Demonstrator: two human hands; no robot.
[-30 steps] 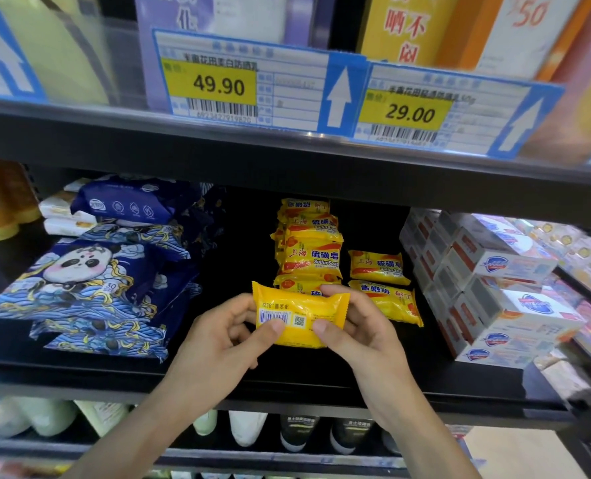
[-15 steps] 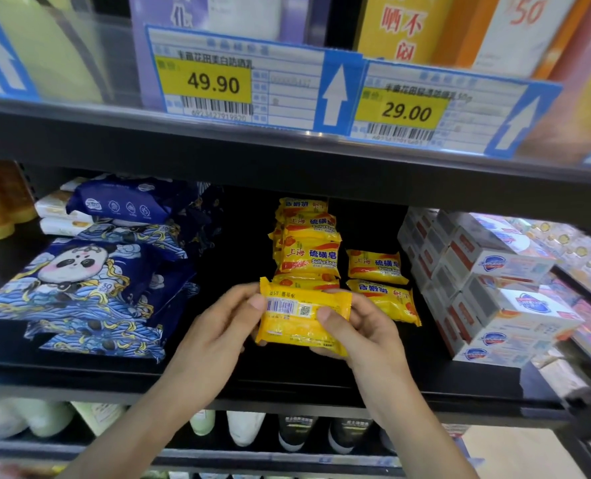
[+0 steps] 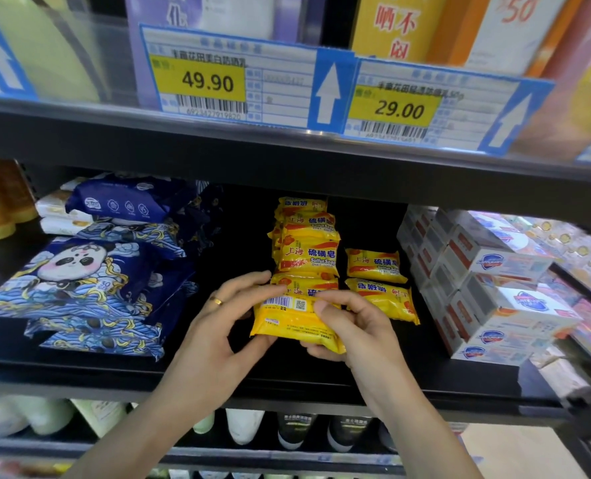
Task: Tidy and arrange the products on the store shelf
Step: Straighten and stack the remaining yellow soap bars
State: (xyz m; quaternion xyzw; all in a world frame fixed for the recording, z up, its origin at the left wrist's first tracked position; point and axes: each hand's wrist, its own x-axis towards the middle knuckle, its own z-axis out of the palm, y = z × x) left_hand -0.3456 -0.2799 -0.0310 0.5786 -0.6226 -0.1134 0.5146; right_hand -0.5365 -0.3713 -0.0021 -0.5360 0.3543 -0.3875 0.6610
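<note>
Soap bar (image 3: 292,323): flat yellow packet, glossy crinkled wrap, back side up with barcode and QR code; held at frame centre over the black shelf (image 3: 287,378), just in front of the soap stack (image 3: 306,243).

Left hand (image 3: 218,326): fingers curled round the packet's left end, thumb beneath; a ring on one finger.

Right hand (image 3: 352,326): fingers and thumb clamped on the packet's right end, covering part of it.

Soap stack: same yellow wrappers with red bands, piled unevenly, readable "Sulfur Soap" with Chinese characters. Two loose bars (image 3: 378,283) lie flat just right of it (the nearer one turned upside down).

Wipes packs (image 3: 76,278), left of frame: soft dark-blue pouches, panda and wave print, "30" legible, heaped and overlapping.

White boxes (image 3: 494,288), right of frame: rectangular cartons in tidy stacks, blue shield logo, text too blurred to read.

Price tags (image 3: 231,81), upper centre on the shelf edge above: blue-and-yellow cards with white arrows, "49.90" and "29.00".

Bottles (image 3: 245,425), lower shelf: rounded plastic tops, white and dark.
</note>
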